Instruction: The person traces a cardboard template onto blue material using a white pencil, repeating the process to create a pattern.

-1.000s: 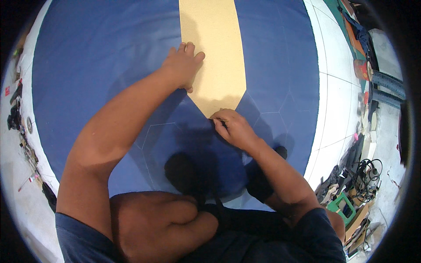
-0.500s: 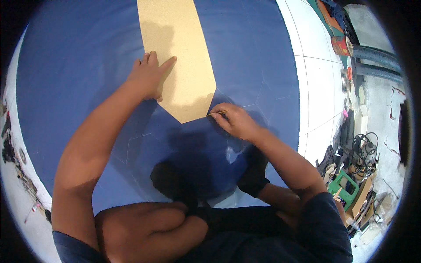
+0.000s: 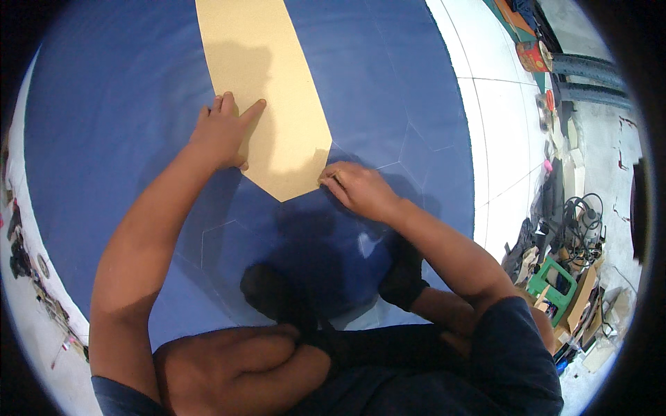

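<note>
A long tan cardboard template with a pointed near end lies flat on a wide sheet of blue fabric. My left hand presses on the template's left edge, its fingers spread. At the template's lower right edge, near the tip, my right hand pinches a thin yellowish pen-like stick, most of which the fingers hide. Thin pale lines run over the fabric on both sides of the template's near end. Shadows of my arms fall across template and cloth.
White floor tiles border the fabric on the right. Beyond them stand a red tin, a green plastic stool or crate, coiled black cable and mixed scraps. My bent legs and dark-socked feet rest on the fabric's near part.
My right hand has shifted slightly left along the template's lower edge, and the stick shows less. The left hand stays pressed on the template. The whole view has moved a little.
</note>
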The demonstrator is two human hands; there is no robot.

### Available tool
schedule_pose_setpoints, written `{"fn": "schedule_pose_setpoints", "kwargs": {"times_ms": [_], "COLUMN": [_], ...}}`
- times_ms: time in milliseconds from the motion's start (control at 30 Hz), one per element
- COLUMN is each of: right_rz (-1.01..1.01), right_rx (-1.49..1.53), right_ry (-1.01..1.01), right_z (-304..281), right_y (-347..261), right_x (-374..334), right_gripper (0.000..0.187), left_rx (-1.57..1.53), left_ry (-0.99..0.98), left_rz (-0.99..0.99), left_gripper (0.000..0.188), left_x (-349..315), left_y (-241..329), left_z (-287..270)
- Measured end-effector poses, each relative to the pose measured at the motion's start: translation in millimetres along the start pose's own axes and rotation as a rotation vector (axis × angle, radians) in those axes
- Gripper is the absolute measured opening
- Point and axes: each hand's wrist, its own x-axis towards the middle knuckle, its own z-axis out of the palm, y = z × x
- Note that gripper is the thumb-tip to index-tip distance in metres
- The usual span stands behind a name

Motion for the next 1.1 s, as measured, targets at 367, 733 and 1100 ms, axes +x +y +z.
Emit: {"fn": "schedule_pose_setpoints", "kwargs": {"times_ms": [367, 733, 1100], "right_rz": [0.192, 0.384, -0.184], "right_rx": [-0.08, 0.132, -0.447], "right_ry": [0.153, 0.358, 0.093], "right_z": [-27, -42, -16], "right_y": [14, 12, 28], "right_x": [40, 44, 108], "right_gripper": [0.024, 0.025, 0.044], "left_rx": [-0.019, 0.037, 0.018], "left_ry": [0.01, 0.079, 0.057], "left_rz": [0.003, 0.013, 0.04], "left_gripper": [0.129, 0.126, 0.127], "left_x": [-2, -1, -1], "left_y": [1, -1, -1], "left_z": [0, 8, 5]}}
